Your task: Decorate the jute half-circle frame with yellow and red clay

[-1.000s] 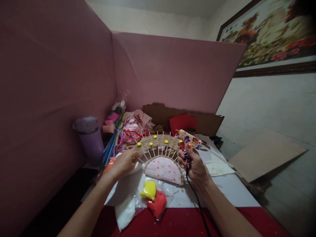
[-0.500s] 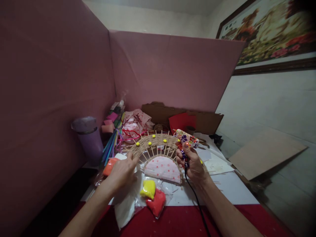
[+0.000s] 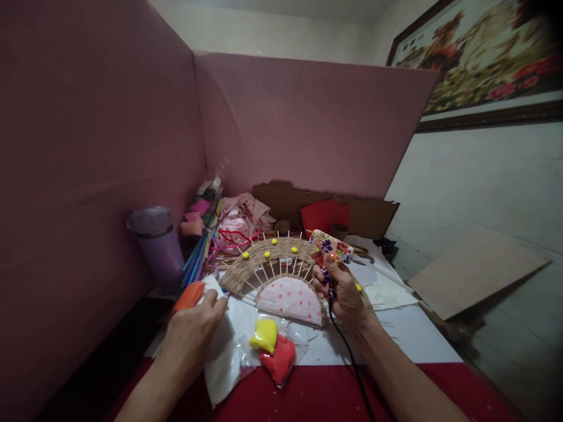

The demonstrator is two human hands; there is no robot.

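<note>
A half-round woven craft piece (image 3: 272, 264), with stick spokes, a pink dotted centre and yellow dots, lies on the table. My right hand (image 3: 341, 290) is closed round a flower-patterned glue gun (image 3: 329, 246) at the piece's right end, its black cord trailing toward me. My left hand (image 3: 193, 334) rests on a clear plastic bag (image 3: 229, 346), fingers bent near an orange clay lump (image 3: 189, 296). Yellow clay (image 3: 264, 335) and red clay (image 3: 278, 357) lie in the bag.
A purple tumbler (image 3: 156, 243) stands at the left by the pink partition (image 3: 299, 123). Coloured sticks, pink fabric (image 3: 240, 220) and a brown cardboard box (image 3: 325, 211) crowd the back. White paper scraps (image 3: 387, 293) lie to the right. A red cloth (image 3: 396, 398) covers the near edge.
My left hand has let go of the woven piece's left end and moved down and left onto the plastic bag by the orange clay. The right hand stays put with the glue gun.
</note>
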